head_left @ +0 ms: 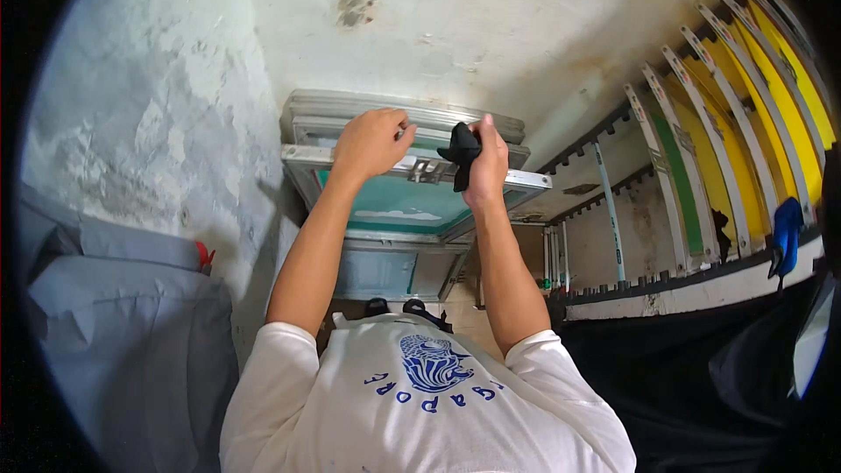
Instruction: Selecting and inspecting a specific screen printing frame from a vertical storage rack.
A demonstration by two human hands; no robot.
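- Grey, blotched walls (158, 96) close in the corner, with grey cloth (131, 333) heaped low on the left.
- Left hand (372, 142) curls over the top edge of a metal screen frame (412, 184) with teal mesh, leaning upright against the wall.
- Right hand (487, 162) clutches a black rag (462, 153) against that same edge.
- Yellow and green screens (736, 140) stand slotted in a rack at right.

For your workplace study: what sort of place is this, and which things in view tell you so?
Probably a screen-printing workshop. The left hand and right hand, which grips a black cloth, rest on a metal-framed mesh screen; more framed screens stand in a slotted rack.
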